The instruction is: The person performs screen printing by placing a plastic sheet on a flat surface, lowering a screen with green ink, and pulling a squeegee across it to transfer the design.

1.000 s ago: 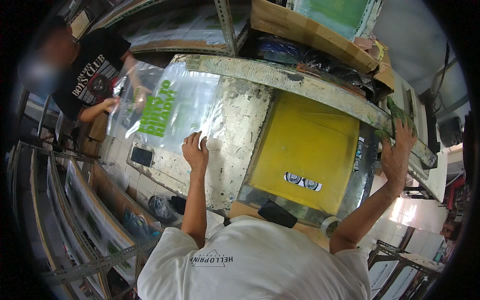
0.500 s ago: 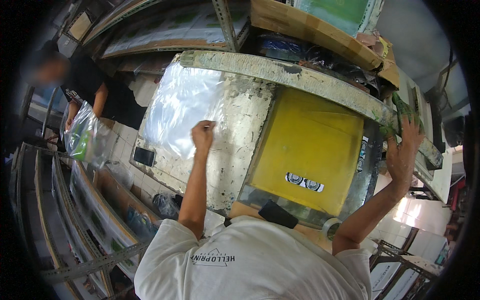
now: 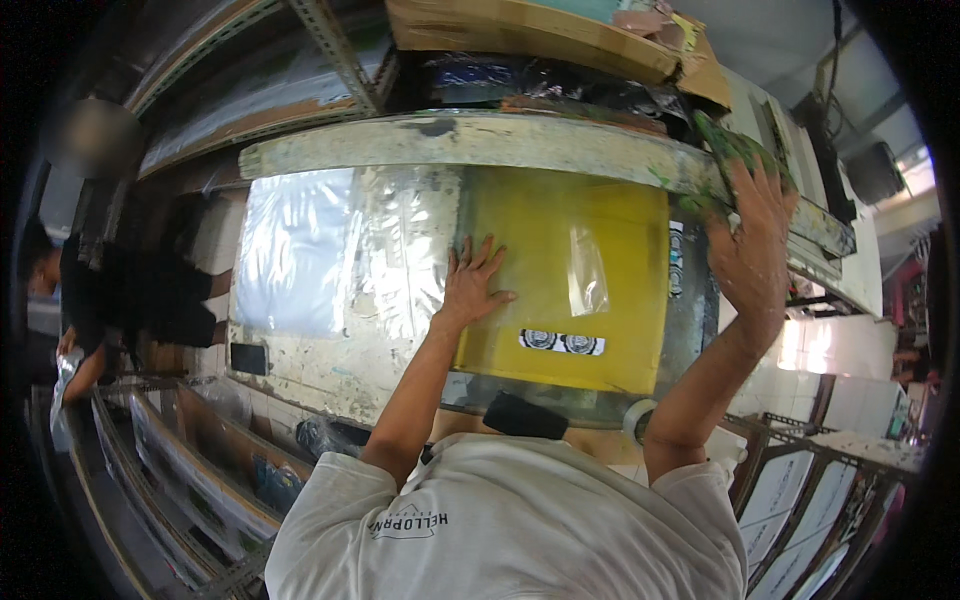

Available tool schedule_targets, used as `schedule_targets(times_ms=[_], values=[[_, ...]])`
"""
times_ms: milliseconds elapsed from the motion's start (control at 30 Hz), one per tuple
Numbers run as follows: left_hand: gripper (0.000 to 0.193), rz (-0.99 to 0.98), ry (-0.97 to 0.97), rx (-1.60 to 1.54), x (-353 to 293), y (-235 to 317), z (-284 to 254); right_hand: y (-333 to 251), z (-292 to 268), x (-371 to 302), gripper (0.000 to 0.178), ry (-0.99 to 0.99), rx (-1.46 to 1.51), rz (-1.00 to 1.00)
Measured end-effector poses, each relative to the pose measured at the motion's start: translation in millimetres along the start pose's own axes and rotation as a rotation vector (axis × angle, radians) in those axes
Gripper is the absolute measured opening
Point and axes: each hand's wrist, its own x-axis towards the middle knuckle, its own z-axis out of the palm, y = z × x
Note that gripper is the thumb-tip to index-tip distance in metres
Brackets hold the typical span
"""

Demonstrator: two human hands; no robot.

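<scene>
My left hand (image 3: 472,287) lies flat, fingers spread, on a thin transparent plastic sheet (image 3: 400,262). The sheet reaches from the worn tabletop onto the left part of the yellow panel (image 3: 630,330), where glare (image 3: 588,275) shows. Left of the hand lies a pile of glossy, whitish plastic sheets (image 3: 295,255). My right hand (image 3: 752,230) stretches its fingers over a green-smeared piece (image 3: 722,140) at the right end of the long paint-crusted beam (image 3: 440,145); I cannot tell what that piece is. A strip with two round black-and-white prints (image 3: 562,342) sits low on the panel.
Beside the table's left edge lies a black phone (image 3: 248,358). A dark cloth (image 3: 525,415) and a roll of tape (image 3: 637,420) rest near my body. Racks (image 3: 170,440) stand at left, with another person (image 3: 120,290) beside them. A cardboard box (image 3: 530,35) lies behind the beam.
My left hand has moved right from the plastic pile to the panel's left edge and opened flat, the transparent sheet now under it. The view has shifted. The other person has bent toward the racks.
</scene>
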Motion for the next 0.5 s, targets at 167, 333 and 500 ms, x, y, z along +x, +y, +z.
schedule_targets(times_ms=[167,333,500], values=[[0.082,0.152,-0.064,-0.032,52.3,46.3,29.4,-2.5,-1.6,1.0,0.053,0.012,0.019,-0.007],[0.081,0.214,-0.13,-0.041,65.4,77.3,42.1,-2.7,-8.4,3.0,0.052,-0.021,0.08,-0.021],[0.081,0.209,-0.136,-0.049,53.8,87.9,46.3,0.4,-2.1,1.3,0.05,0.004,0.078,-0.047]])
